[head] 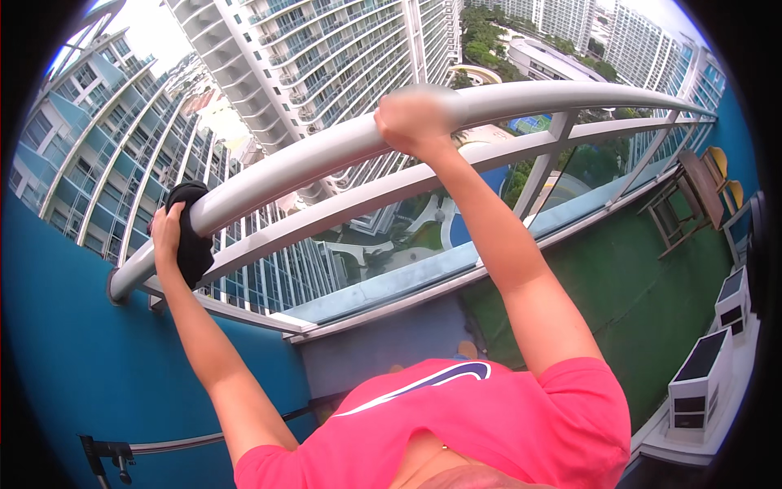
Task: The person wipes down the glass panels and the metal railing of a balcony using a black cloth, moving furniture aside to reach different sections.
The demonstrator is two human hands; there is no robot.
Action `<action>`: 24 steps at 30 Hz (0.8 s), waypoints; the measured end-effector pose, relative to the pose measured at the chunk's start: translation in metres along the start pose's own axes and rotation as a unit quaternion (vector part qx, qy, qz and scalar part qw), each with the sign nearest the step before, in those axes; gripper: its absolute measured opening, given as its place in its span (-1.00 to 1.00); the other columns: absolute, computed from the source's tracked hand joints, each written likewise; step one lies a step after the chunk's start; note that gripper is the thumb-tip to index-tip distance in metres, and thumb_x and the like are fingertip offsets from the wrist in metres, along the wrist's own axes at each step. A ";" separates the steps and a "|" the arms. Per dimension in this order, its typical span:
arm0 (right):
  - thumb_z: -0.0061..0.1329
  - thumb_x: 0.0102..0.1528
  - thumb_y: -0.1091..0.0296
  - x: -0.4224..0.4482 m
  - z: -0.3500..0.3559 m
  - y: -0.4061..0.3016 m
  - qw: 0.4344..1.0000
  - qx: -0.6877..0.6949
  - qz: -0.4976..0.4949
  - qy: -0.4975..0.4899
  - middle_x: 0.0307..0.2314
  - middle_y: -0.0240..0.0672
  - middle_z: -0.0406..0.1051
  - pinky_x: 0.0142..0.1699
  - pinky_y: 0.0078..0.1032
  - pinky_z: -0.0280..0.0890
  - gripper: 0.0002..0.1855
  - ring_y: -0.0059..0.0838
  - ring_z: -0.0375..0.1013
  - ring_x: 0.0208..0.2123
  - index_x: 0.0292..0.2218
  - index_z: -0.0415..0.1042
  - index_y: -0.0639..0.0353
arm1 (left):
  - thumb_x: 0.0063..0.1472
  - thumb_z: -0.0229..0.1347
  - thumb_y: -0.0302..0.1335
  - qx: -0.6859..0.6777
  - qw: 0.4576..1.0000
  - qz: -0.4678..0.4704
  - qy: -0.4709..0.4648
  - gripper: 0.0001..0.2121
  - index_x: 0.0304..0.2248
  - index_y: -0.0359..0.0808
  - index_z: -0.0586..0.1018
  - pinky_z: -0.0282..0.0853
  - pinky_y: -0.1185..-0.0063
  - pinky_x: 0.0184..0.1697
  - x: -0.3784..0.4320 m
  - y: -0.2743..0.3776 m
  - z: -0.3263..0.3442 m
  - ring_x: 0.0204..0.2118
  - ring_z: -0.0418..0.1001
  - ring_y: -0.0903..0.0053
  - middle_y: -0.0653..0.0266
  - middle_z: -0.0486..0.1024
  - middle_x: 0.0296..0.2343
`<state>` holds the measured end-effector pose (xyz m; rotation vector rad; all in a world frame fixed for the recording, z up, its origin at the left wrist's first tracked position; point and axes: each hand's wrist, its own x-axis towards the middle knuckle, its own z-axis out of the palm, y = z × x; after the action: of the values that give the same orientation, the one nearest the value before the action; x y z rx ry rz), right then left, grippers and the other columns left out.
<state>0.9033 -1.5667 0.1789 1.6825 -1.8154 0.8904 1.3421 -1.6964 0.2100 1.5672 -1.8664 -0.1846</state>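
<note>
A white metal balcony handrail (293,165) curves across the view in front of me. My left hand (166,231) grips a black cloth (194,269) that is wrapped over the rail close to its left end. Farther along to the right, my right hand (410,122) is closed around the bare rail; part of it is blurred. Below the handrail run a second white bar (342,205) and glass panels (391,244).
Blue walls (55,342) bound the balcony. Green matting (617,312) covers the floor at right, near a folded wooden table (702,189) and white air-conditioner units (699,379). A metal pole with a black clamp (116,452) is at lower left. High-rise buildings (342,55) stand beyond the rail.
</note>
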 end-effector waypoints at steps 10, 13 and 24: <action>0.00 -0.03 -0.12 -0.044 -0.035 -0.071 0.888 0.450 -0.026 0.088 0.02 0.05 0.07 0.16 -0.29 -0.04 -0.05 -0.03 0.06 0.10 0.16 -0.15 0.25 | 0.17 -0.14 -0.23 -0.614 0.780 -0.071 -0.098 -0.57 -0.13 -0.42 0.42 0.30 0.46 -0.12 -0.100 0.206 0.112 -0.23 0.45 0.35 0.07 0.48 -0.24; 0.12 -0.06 0.12 -0.034 -0.051 -0.081 0.804 0.593 0.028 0.034 0.09 0.02 -0.01 0.21 -0.42 -0.10 0.04 -0.12 -0.02 0.16 0.20 -0.30 0.27 | 0.25 -0.26 -0.13 -0.743 0.613 0.014 -0.267 -0.47 -0.04 -0.47 0.32 0.15 0.47 0.09 -0.125 0.231 0.088 -0.05 0.35 0.35 0.13 0.41 -0.12; -0.04 -0.10 -0.11 0.015 -0.017 -0.107 0.981 0.086 -0.062 -0.162 -0.03 -0.09 0.24 0.02 -0.16 0.14 -0.34 0.04 0.31 -0.11 0.01 0.28 -0.02 | 0.20 -0.47 0.12 0.046 0.998 0.003 -0.040 -0.27 -0.15 -0.37 0.49 0.09 0.38 0.07 -0.021 0.121 0.068 -0.02 0.30 0.12 -0.08 0.40 -0.15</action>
<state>1.0071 -1.5660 0.2144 2.1302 -1.8533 0.7724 1.2050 -1.6660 0.2123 1.6372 -1.9655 -0.1632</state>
